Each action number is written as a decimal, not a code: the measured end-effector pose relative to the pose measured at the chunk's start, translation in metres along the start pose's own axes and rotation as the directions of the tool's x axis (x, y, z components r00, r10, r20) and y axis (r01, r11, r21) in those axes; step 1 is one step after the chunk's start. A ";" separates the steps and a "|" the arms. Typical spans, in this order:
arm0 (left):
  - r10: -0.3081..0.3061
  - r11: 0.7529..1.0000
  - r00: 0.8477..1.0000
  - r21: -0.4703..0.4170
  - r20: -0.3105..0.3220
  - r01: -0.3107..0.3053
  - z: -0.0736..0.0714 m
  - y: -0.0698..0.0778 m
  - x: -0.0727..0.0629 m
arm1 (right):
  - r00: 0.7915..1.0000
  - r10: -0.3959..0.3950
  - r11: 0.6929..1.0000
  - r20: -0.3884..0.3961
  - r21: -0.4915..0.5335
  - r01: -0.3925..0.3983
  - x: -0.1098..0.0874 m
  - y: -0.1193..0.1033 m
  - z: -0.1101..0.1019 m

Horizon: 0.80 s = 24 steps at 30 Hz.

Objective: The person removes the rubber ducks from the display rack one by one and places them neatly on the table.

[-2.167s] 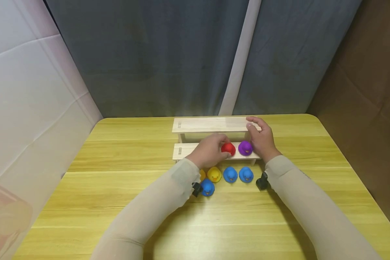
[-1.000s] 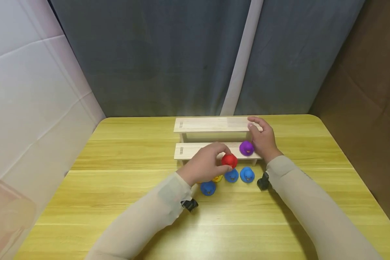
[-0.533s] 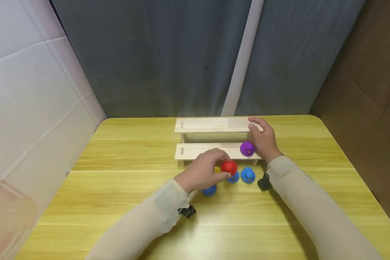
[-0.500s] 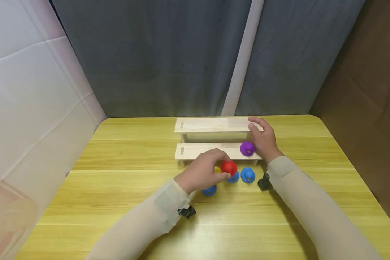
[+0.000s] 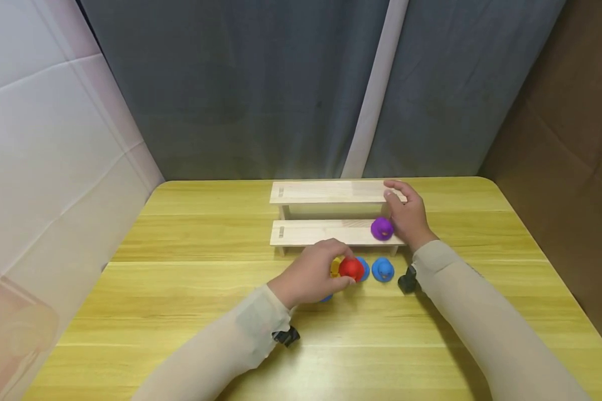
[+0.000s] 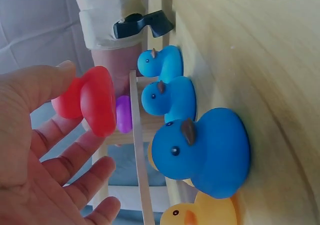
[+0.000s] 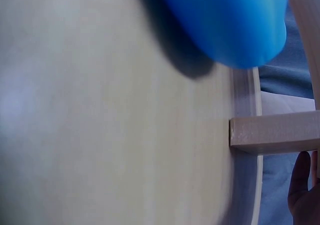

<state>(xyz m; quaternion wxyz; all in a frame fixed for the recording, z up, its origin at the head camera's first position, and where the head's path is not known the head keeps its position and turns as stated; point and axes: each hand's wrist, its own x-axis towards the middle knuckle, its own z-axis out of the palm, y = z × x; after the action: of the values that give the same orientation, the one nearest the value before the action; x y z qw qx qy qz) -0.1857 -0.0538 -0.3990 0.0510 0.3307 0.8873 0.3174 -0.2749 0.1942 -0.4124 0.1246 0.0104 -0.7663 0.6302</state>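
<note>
My left hand (image 5: 311,273) pinches a red rubber duck (image 5: 351,269) between thumb and fingers, in front of the lower step. The left wrist view has the red duck (image 6: 97,102) raised off the table, its other fingers spread. A two-step wooden display stand (image 5: 326,192) stands behind. At its right end my right hand (image 5: 406,217) holds the upper board, index finger over the top and thumb at the front edge. A purple duck (image 5: 382,229) sits on the lower step beside that hand. In the right wrist view only part of the right hand (image 7: 305,195) shows.
On the table in front of the stand sit a blue duck (image 5: 383,269), another blue duck (image 6: 172,97) and a nearer blue duck (image 6: 215,155). A yellow duck (image 6: 205,212) is partly hidden. Black camera mounts (image 5: 407,280) hang from both wrists. A grey curtain (image 5: 231,100) closes off the back.
My left hand has lifted the red duck off the lower step and brought it toward me, lower and over the table ducks. The right hand has stayed at the stand.
</note>
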 end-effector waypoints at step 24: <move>-0.002 0.995 1.000 0.098 0.015 0.000 0.010 -0.003 -0.007 | 1.000 0.001 0.999 -0.009 -0.034 -0.001 0.010 0.018 0.001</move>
<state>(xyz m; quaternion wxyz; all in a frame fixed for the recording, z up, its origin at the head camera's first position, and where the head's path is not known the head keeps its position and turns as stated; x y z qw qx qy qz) -0.1786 -0.0547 -0.4092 0.0414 0.3347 0.9016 0.2709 -0.2874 0.1988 -0.4277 0.1279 0.0051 -0.7765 0.6170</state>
